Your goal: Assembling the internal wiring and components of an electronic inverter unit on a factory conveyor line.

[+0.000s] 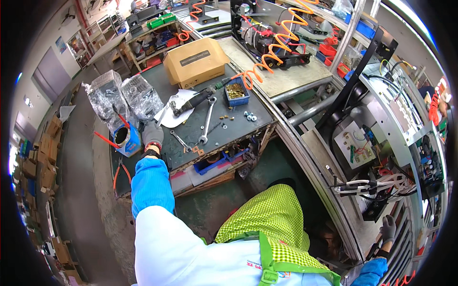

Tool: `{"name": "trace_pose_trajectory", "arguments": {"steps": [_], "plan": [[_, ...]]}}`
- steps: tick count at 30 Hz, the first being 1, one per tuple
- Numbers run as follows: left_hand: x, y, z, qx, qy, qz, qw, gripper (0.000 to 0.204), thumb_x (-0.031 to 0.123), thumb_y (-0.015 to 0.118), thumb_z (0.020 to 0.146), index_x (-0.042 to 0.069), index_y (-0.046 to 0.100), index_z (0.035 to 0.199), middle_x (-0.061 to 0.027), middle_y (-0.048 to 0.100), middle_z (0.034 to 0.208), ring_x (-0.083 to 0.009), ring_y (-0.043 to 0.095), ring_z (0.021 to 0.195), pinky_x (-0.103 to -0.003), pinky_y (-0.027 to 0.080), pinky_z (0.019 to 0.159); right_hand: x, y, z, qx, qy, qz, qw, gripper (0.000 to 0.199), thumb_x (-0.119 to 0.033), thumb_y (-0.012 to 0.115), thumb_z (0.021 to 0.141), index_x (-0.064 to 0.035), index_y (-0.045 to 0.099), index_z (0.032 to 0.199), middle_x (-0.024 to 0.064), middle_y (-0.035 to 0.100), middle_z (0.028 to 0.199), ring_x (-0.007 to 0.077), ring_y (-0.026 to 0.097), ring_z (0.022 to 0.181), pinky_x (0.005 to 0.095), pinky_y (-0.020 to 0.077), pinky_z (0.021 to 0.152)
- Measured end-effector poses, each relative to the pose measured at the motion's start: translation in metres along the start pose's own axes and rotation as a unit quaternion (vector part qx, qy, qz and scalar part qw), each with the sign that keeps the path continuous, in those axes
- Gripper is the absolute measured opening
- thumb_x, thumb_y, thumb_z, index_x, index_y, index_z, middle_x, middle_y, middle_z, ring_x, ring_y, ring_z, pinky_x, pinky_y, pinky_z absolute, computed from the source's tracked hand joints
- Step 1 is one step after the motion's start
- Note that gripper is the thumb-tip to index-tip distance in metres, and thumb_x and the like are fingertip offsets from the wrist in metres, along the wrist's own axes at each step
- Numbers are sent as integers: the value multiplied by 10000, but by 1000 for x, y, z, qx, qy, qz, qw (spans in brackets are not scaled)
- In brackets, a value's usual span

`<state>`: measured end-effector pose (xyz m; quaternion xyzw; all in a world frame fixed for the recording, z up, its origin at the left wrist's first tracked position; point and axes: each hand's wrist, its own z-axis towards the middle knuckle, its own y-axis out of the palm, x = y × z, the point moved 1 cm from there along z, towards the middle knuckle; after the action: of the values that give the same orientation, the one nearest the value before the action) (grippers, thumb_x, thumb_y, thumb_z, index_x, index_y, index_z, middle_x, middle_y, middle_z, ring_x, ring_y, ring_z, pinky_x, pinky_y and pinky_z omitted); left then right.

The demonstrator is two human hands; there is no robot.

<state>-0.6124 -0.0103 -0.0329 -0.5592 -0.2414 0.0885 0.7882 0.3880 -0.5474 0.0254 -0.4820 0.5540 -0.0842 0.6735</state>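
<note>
My left hand (153, 134), in a grey glove, reaches over the workbench's left side beside a blue box (130, 142) holding red-handled tools. Its fingers look closed near a thin silver piece (163, 115); what they hold is unclear. To its right, a pneumatic ratchet wrench (194, 101) lies on white paper (179, 116). A large combination wrench (208, 119) and a smaller wrench (181, 141) rest nearby. Far to the right, my gloved right hand (388, 229) is low beside the metal frame and rollers; its fingers are too small to judge.
A cardboard box (200, 62), plastic-wrapped parts (107, 97) and a blue bin of brass fittings (237, 93) stand on the bench. Red-handled pliers (122, 174) lie at its left edge. An orange coiled hose (281, 43) hangs overhead. A wired machine chassis (355, 143) stands right.
</note>
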Motion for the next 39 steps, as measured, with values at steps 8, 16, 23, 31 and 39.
{"name": "trace_pose_trajectory", "arguments": {"steps": [8, 16, 23, 31, 39], "plan": [[-3, 5, -7, 36, -16, -81, 996, 206, 276, 617, 879, 127, 698, 996, -209, 717, 1034, -413, 676, 1005, -521, 520, 888, -15, 15, -6, -46, 29, 30, 998, 349, -289, 643, 971, -86, 614, 1254, 17, 633, 839, 90, 528, 503, 249, 416, 410], [20, -22, -13, 150, 41, -110, 982, 210, 204, 594, 943, 82, 661, 1101, -212, 689, 1069, -413, 661, 991, -509, 515, 862, 17, -15, -21, 0, -50, 59, 997, 327, -220, 680, 961, -50, 625, 1234, 42, 666, 925, 64, 518, 579, 242, 436, 513], [161, -165, -109, 97, 248, -434, 861, 190, 125, 520, 1035, 56, 631, 1173, -29, 635, 910, -99, 601, 790, -263, 485, 675, -123, -90, -160, 243, -161, -164, 942, 288, -193, 621, 1005, 6, 655, 1211, 130, 707, 1123, 201, 644, 992, 322, 497, 886], [343, -230, -350, -548, 514, -407, 520, 185, 31, 593, 960, -2, 639, 1136, -53, 657, 981, -89, 605, 757, -266, 519, 642, -299, -5, -297, 25, -578, -266, 771, 332, -141, 632, 873, -84, 650, 1199, 126, 640, 1261, 163, 620, 795, 316, 519, 603], [373, -197, -435, -648, 592, -329, 349, 254, 188, 657, 961, 8, 664, 1139, -57, 661, 833, -148, 644, 761, -317, 533, 703, -204, 12, -284, 3, -419, -364, 831, 332, -133, 648, 813, -87, 632, 1142, 95, 607, 917, 279, 645, 790, 415, 512, 645]]}}
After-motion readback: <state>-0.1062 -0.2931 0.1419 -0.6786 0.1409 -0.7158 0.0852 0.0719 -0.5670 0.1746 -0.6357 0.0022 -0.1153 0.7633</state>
